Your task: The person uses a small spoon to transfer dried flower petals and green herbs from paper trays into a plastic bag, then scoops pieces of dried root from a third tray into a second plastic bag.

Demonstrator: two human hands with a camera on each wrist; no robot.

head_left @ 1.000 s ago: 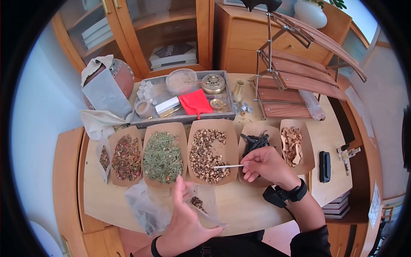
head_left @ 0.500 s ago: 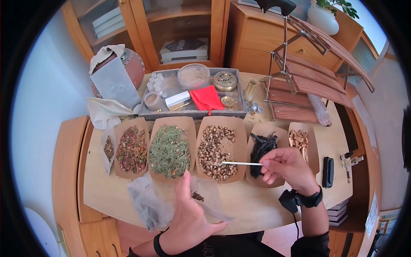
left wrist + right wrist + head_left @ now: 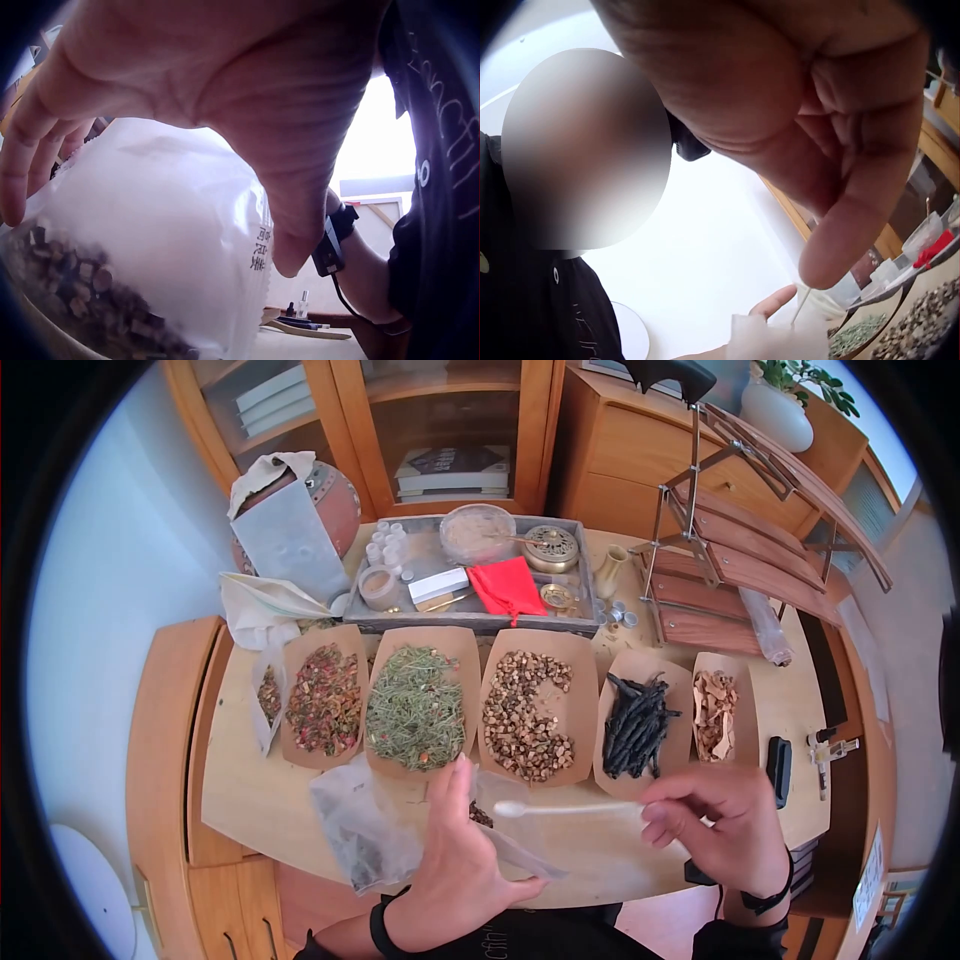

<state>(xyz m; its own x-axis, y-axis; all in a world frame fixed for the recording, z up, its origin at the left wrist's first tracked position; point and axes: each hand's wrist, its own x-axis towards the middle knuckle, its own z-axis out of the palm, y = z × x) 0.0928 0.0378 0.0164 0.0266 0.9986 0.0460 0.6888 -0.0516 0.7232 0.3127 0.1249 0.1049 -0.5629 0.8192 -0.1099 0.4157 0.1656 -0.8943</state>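
Note:
My right hand [image 3: 720, 825] pinches the thin white handle of a small spoon [image 3: 580, 809]. Its rounded end points left, above the small translucent bag [image 3: 508, 842]. My left hand [image 3: 455, 875] spans that bag, fingers on one side and thumb on the other. In the left wrist view, brown chunks [image 3: 82, 281] lie low in the bag [image 3: 180, 195], under my left palm [image 3: 217, 67]. Behind stand paper trays: brown chunks [image 3: 535, 755], green herb [image 3: 415, 710], dried petals [image 3: 325, 705], dark strips [image 3: 637, 730], pale slices [image 3: 715, 710].
A grey tray [image 3: 470, 623] with jars, a red pouch [image 3: 507, 588] and a brass burner [image 3: 550, 550] stands behind the trays. A folded wooden rack [image 3: 740, 570] is at right. Another plastic bag [image 3: 365, 825] lies left of my left hand.
My right hand has moved the spoon down from the brown-chunk tray towards the small bag. My left hand keeps its place around the bag. The head view has shifted slightly.

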